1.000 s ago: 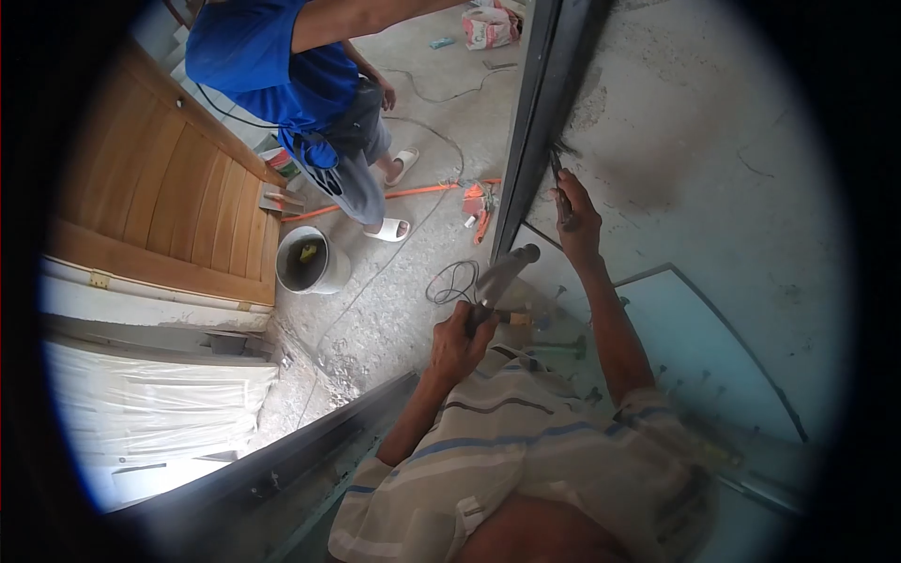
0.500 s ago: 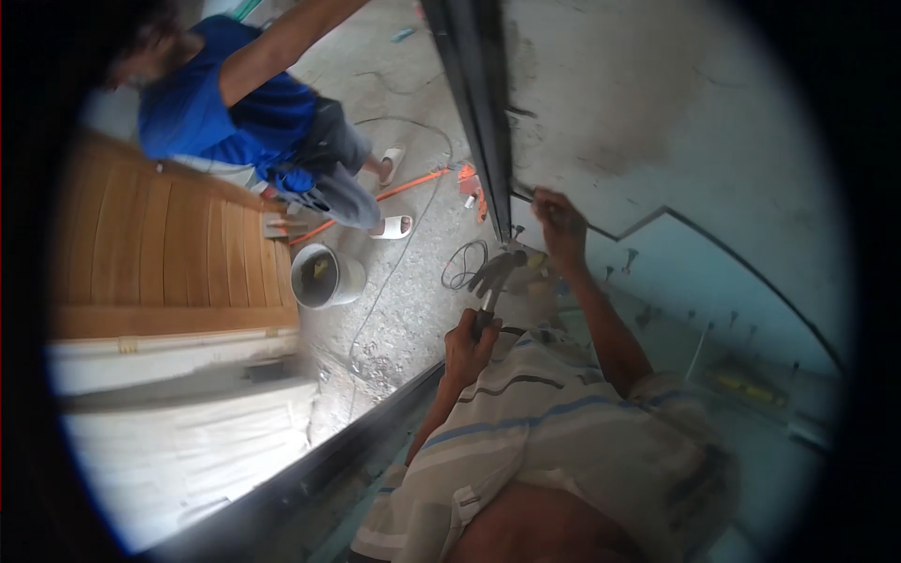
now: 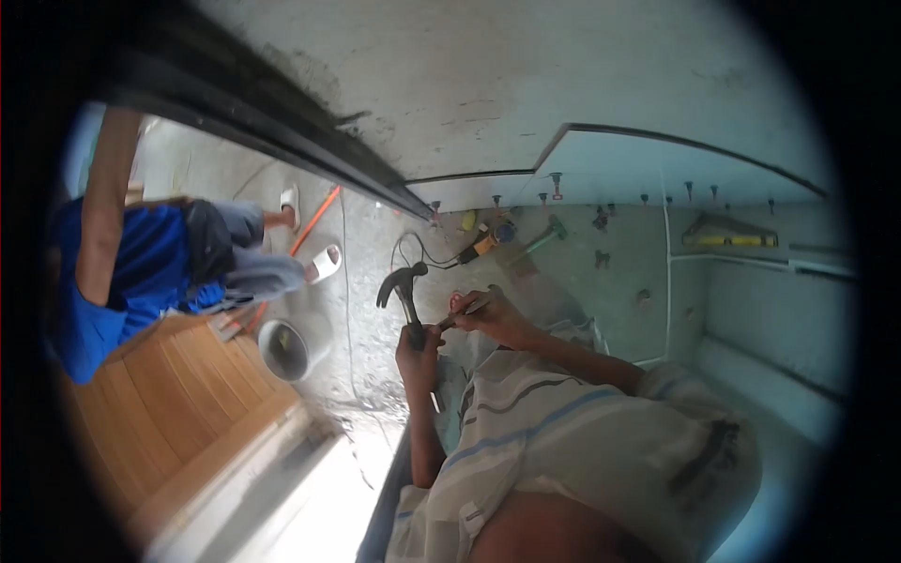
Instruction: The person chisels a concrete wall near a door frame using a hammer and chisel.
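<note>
My left hand (image 3: 416, 361) is closed round the handle of a claw hammer (image 3: 404, 291), whose dark head points up and away from me. My right hand (image 3: 495, 321) is closed on a slim, stick-like metal tool (image 3: 460, 312); its exact kind is not clear. The tool's lower end reaches the fingers of my left hand, so the two hands are close together in front of my striped shirt (image 3: 535, 413). Beyond them runs a wall with a dark jagged line (image 3: 554, 150) along its lower part.
At left a person in a blue shirt (image 3: 141, 272) stands near a bucket (image 3: 284, 349) and a slatted wooden panel (image 3: 188, 403). A corded power tool (image 3: 486, 244), a green-handled tool (image 3: 540, 240) and a yellow level (image 3: 741, 240) lie beyond my hands. A dark frame (image 3: 272, 108) crosses upper left.
My view has turned to the right. My right hand has come down from the wall's dark edge to beside my left hand, and the hammer now stands more upright.
</note>
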`<move>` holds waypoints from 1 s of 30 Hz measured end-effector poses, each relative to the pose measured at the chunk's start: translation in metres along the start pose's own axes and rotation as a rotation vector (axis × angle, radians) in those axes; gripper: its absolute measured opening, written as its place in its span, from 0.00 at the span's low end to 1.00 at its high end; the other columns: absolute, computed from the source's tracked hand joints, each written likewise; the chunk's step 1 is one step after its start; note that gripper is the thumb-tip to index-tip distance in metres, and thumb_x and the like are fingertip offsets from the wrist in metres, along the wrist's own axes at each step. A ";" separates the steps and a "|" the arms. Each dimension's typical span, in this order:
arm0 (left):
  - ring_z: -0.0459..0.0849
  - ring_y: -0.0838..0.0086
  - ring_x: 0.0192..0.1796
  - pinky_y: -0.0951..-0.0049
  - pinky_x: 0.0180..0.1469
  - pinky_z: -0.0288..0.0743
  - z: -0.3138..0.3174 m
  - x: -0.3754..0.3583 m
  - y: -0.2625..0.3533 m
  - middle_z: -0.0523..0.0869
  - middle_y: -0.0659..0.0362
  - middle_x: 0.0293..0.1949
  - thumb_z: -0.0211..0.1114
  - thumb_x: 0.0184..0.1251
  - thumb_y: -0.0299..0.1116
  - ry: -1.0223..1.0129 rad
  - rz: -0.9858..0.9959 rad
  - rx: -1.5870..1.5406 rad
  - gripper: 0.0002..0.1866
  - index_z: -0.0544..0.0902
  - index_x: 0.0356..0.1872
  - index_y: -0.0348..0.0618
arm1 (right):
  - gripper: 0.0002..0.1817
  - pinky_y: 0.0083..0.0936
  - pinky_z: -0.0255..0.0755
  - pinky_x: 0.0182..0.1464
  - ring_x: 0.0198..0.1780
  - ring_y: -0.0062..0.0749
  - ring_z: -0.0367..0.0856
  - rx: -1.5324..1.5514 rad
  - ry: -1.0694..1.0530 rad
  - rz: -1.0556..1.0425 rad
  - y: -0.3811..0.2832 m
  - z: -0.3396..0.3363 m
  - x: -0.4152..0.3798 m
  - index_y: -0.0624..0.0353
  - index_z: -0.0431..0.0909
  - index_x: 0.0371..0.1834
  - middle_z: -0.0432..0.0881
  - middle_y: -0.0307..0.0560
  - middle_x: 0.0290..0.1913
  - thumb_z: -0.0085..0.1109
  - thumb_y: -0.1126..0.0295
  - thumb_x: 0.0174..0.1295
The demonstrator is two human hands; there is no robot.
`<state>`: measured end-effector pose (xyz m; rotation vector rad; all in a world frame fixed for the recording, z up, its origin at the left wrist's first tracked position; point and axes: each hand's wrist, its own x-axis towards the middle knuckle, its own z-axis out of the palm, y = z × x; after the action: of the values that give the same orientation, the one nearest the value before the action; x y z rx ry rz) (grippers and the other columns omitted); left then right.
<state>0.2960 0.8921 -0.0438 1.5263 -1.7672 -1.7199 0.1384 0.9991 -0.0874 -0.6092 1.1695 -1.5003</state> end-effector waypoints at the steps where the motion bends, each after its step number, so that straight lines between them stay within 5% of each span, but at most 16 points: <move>1: 0.80 0.78 0.28 0.74 0.33 0.74 0.002 0.000 0.001 0.83 0.59 0.27 0.69 0.63 0.37 -0.005 -0.010 -0.003 0.13 0.79 0.35 0.37 | 0.09 0.20 0.73 0.36 0.33 0.19 0.77 0.011 0.041 0.068 -0.006 0.001 -0.001 0.61 0.78 0.42 0.80 0.38 0.33 0.65 0.71 0.61; 9: 0.79 0.77 0.30 0.74 0.36 0.73 0.064 0.018 -0.001 0.82 0.58 0.26 0.70 0.62 0.36 0.373 0.032 -0.004 0.14 0.80 0.41 0.36 | 0.08 0.21 0.75 0.41 0.40 0.21 0.80 0.015 -0.165 0.002 0.007 -0.057 0.056 0.62 0.78 0.45 0.82 0.41 0.44 0.58 0.71 0.67; 11: 0.79 0.77 0.31 0.74 0.36 0.73 0.080 0.028 -0.022 0.82 0.57 0.26 0.70 0.62 0.36 0.445 -0.009 -0.020 0.14 0.79 0.40 0.36 | 0.09 0.23 0.76 0.43 0.42 0.23 0.81 -0.951 -0.197 -0.657 -0.017 -0.092 0.086 0.62 0.80 0.47 0.83 0.42 0.48 0.59 0.71 0.66; 13: 0.79 0.78 0.31 0.74 0.36 0.72 0.086 0.039 -0.046 0.82 0.57 0.27 0.70 0.62 0.35 0.504 -0.016 -0.048 0.14 0.79 0.40 0.37 | 0.11 0.33 0.73 0.57 0.55 0.41 0.80 -0.757 -0.116 -0.558 -0.041 -0.115 0.101 0.62 0.79 0.47 0.83 0.50 0.53 0.60 0.80 0.60; 15: 0.75 0.81 0.31 0.75 0.36 0.71 0.091 0.050 -0.082 0.80 0.62 0.27 0.70 0.62 0.36 0.493 -0.040 -0.027 0.13 0.78 0.38 0.38 | 0.13 0.34 0.73 0.58 0.57 0.40 0.79 -0.715 0.138 -0.441 -0.060 -0.130 0.117 0.62 0.79 0.48 0.83 0.50 0.53 0.60 0.80 0.60; 17: 0.75 0.80 0.30 0.75 0.36 0.71 0.089 0.077 -0.109 0.79 0.61 0.26 0.70 0.62 0.37 0.475 0.002 -0.015 0.14 0.77 0.38 0.38 | 0.12 0.33 0.73 0.58 0.56 0.40 0.79 -0.813 0.294 -0.660 -0.073 -0.144 0.136 0.63 0.77 0.49 0.83 0.51 0.52 0.60 0.79 0.62; 22: 0.76 0.78 0.30 0.73 0.36 0.71 0.109 0.151 -0.173 0.80 0.60 0.27 0.70 0.62 0.36 0.419 0.054 -0.030 0.14 0.77 0.38 0.38 | 0.13 0.30 0.74 0.58 0.56 0.38 0.80 -0.593 0.197 -0.996 -0.056 -0.165 0.175 0.65 0.76 0.48 0.82 0.57 0.52 0.63 0.80 0.60; 28: 0.76 0.81 0.31 0.77 0.36 0.70 0.124 0.249 -0.220 0.80 0.63 0.29 0.67 0.63 0.28 0.401 0.395 -0.118 0.10 0.76 0.40 0.39 | 0.16 0.26 0.77 0.52 0.53 0.36 0.81 -0.713 0.022 -1.265 -0.017 -0.164 0.243 0.66 0.75 0.49 0.83 0.57 0.50 0.65 0.82 0.58; 29: 0.75 0.83 0.31 0.79 0.36 0.69 0.121 0.271 -0.235 0.80 0.64 0.30 0.66 0.63 0.26 0.402 0.480 -0.090 0.10 0.75 0.43 0.39 | 0.13 0.35 0.75 0.58 0.54 0.41 0.80 -0.629 -0.023 -1.226 -0.015 -0.169 0.244 0.65 0.74 0.49 0.81 0.59 0.52 0.62 0.79 0.61; 30: 0.80 0.66 0.43 0.67 0.50 0.72 0.118 0.285 -0.229 0.82 0.51 0.42 0.70 0.61 0.30 0.426 0.553 -0.156 0.19 0.75 0.49 0.32 | 0.13 0.33 0.75 0.58 0.54 0.39 0.80 -0.503 -0.006 -1.194 -0.014 -0.173 0.249 0.64 0.74 0.49 0.81 0.57 0.52 0.62 0.78 0.62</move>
<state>0.1970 0.7959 -0.4020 1.0916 -1.5854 -1.1339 -0.0862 0.8239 -0.1929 -1.8799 1.2281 -2.1340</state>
